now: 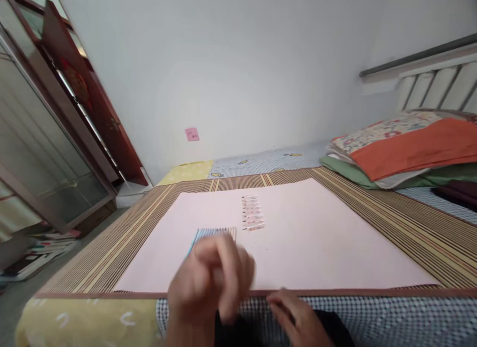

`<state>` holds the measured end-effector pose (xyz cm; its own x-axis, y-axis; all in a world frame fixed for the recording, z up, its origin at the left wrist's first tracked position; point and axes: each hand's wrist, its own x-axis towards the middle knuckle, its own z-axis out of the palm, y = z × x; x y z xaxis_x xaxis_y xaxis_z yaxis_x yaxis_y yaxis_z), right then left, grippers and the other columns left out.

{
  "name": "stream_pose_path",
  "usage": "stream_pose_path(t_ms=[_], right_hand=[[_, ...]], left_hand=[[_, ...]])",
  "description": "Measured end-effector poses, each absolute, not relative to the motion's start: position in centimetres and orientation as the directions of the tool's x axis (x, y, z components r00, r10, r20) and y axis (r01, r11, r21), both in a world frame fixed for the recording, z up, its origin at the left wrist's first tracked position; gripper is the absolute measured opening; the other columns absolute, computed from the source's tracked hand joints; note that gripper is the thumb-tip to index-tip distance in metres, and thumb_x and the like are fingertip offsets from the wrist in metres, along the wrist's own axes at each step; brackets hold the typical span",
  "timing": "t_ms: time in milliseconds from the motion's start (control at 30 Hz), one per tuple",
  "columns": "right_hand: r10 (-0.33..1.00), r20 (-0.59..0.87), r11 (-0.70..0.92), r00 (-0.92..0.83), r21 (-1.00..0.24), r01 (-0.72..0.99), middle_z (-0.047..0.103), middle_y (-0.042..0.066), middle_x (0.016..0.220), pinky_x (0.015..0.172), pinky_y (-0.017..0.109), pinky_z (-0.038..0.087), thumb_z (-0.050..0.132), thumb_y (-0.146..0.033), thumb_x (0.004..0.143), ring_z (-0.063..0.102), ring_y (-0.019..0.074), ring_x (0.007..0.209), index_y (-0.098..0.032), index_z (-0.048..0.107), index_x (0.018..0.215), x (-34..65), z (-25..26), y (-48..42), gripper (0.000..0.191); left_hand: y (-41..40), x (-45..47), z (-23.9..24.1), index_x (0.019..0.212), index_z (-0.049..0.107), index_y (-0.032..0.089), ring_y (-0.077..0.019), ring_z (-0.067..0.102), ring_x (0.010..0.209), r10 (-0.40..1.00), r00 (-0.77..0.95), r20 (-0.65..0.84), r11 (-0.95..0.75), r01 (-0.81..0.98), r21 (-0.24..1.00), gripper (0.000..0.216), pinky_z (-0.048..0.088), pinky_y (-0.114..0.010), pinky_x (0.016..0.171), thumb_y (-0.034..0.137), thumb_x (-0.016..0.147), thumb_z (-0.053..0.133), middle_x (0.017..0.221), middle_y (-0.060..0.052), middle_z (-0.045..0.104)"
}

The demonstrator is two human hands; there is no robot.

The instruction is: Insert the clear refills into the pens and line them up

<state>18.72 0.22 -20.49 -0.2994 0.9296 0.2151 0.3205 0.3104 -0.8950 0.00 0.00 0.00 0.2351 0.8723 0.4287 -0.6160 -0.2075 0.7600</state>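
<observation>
The left hand [212, 277] is raised over the near edge of the pink sheet [328, 232], blurred, with its fingers bent inward; whether anything is held in it I cannot tell. It covers the near part of a row of coloured pencils [208, 232], which lie side by side on the sheet, left of the middle, pointing away from the person, with blue ones at the left and brownish ones at the right. The right hand [298, 317] is low at the near edge of the striped mat [122, 237], to the right of the left hand, its fingers loosely bent; I cannot tell whether it grips anything.

Just beyond the row and a little to its right, a column of pale pencils [253, 213] lies crosswise on the sheet, one above another, dark tips toward the left.

The sheet is spread over the mat, and the mat lies on a bed with a checked cover [391, 314]. Folded bedding [413, 143] is piled at the far right, near a radiator [439, 88]. A pink note [192, 134] is stuck on the far wall [238, 73], and a reddish-brown door [100, 113] stands at the far left.
</observation>
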Motion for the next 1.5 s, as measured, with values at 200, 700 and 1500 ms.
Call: stream_pose_path(t_ms=[200, 700, 1500], right_hand=[[0.941, 0.333, 0.288, 0.052, -0.875, 0.39, 0.073, 0.007, 0.099, 0.082, 0.035, 0.051, 0.051, -0.041, 0.091, 0.067, 0.0241, 0.092, -0.022, 0.07, 0.101, 20.6, -14.8, 13.0, 0.029], [0.964, 0.182, 0.265, -0.196, -0.54, 0.799, 0.065, 0.011, 0.113, 0.091, 0.035, 0.043, 0.052, -0.01, 0.086, 0.057, 0.0259, 0.106, -0.018, 0.069, 0.107, 17.0, -20.2, 21.3, 0.028], [0.966, 0.044, 0.234, -0.256, -0.577, 0.783, 0.061, 0.005, 0.101, 0.081, 0.031, 0.038, 0.057, -0.006, 0.075, 0.053, 0.0213, 0.096, -0.021, 0.064, 0.079, 18.3, -18.3, 20.2, 0.017]], left_hand=[[9.1, -1.3, 0.5, 0.084, 0.058, 0.015, -0.0066, 0.038, 0.049, 0.966, -0.132, 0.224, -0.222, -0.87, 0.441, 0.014, 0.032, -0.019, 0.048, 0.02, 0.095, 0.051, 0.059, 0.005, 0.04], [16.5, -4.5, -12.0, 0.078, 0.055, 0.014, -0.0067, 0.033, 0.045, 0.919, -0.225, -0.323, -0.132, -0.95, 0.285, 0.016, 0.025, -0.019, 0.043, 0.011, 0.09, 0.046, 0.057, 0.005, 0.038], [17.3, -5.5, -13.4, 0.077, 0.055, 0.014, -0.0068, 0.035, 0.043, 0.901, -0.212, -0.379, -0.103, -0.952, 0.289, 0.013, 0.026, -0.018, 0.043, 0.007, 0.086, 0.048, 0.055, 0.005, 0.038]])
